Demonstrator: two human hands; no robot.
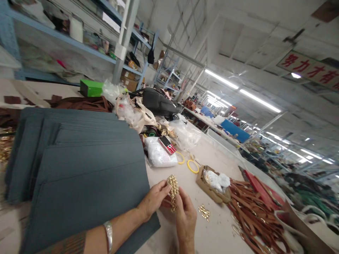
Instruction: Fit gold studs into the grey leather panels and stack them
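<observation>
A bunched gold chain [173, 192] is held upright between my two hands, above the pale table [219, 231]. My left hand [156, 198], with a silver bracelet on its wrist, pinches the chain's upper left side; its fingertips are partly behind the chain. My right hand [186, 211] has its thumb and fingers closed on the lower right side of the chain. A small pile of gold metal pieces [204, 212] lies on the table to the right of my right hand. The big stack of dark grey panels [92, 176] lies beneath and left of my left forearm.
Beyond my hands are a white plastic packet [159, 157] with a red phone [167, 145] on it and yellow rings [193, 166]. An open cardboard box [212, 192] holds white bags. Brown straps [254, 218] heap at right. Blue shelves [66, 37] stand behind.
</observation>
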